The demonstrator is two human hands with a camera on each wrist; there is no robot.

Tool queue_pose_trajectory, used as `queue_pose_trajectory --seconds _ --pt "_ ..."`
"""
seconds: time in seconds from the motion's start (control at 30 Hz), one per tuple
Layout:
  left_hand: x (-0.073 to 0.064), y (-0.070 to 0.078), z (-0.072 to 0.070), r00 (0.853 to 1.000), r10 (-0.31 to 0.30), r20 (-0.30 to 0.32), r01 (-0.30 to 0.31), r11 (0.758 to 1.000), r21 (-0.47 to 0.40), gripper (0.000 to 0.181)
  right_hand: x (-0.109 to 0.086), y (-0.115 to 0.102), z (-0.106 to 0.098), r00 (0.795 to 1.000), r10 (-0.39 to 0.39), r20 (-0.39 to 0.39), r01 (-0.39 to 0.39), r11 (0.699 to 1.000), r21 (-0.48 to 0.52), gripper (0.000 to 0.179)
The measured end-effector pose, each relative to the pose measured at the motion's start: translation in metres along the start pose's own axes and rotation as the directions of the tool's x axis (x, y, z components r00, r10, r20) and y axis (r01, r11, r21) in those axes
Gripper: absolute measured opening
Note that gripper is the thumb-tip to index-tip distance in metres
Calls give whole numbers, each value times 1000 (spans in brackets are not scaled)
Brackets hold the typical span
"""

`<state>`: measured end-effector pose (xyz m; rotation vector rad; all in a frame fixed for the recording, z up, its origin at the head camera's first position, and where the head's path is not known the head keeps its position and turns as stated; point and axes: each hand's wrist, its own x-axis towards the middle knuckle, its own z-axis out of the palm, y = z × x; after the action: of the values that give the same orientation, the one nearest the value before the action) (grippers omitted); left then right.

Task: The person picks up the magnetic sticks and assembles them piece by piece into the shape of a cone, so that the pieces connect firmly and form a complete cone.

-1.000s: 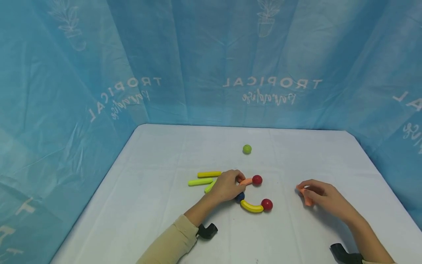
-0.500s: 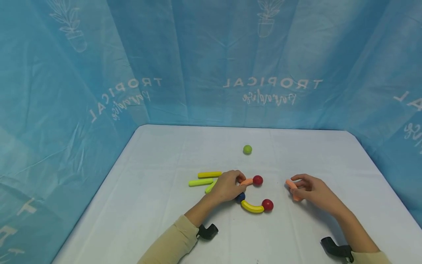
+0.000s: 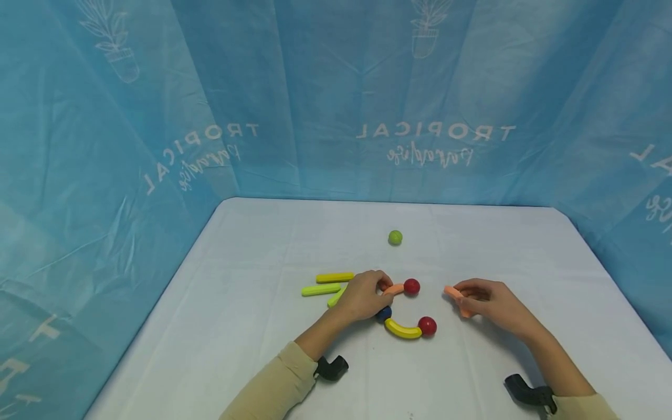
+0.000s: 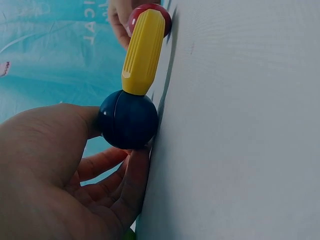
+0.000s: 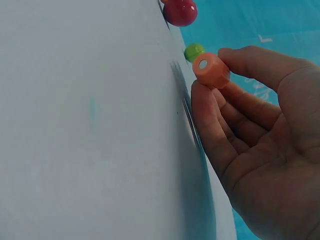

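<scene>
My left hand pinches a dark blue ball, thumb on one side and fingers on the other. A curved yellow stick runs from this ball to a red ball. An orange stick comes out at the left fingertips and ends at a second red ball. My right hand pinches another orange stick between thumb and fingers, low over the table to the right of the red balls. A round silver spot shows in that stick's end face.
Yellow and yellow-green sticks lie left of the left hand, one partly behind it. A light green ball sits farther back on the white table. Blue curtains stand around the table's back and sides.
My right hand has moved left with the orange stick, nearer to the red balls, and turned the stick slightly. The left hand and the joined pieces stay in place.
</scene>
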<state>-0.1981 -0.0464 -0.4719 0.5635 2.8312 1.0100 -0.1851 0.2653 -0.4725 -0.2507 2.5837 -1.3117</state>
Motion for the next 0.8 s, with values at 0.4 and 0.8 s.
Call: queue_pose_trajectory --seconds 0.4,0.8 --pt "2 0 1 1000 17 -10 -17 1000 10 18 9 -6 11 1000 -19 13 19 1000 -16 46" --pt "-1 0 0 1000 5 -3 -5 1000 12 18 13 -17 23 999 -22 37 22 1000 -5 43"
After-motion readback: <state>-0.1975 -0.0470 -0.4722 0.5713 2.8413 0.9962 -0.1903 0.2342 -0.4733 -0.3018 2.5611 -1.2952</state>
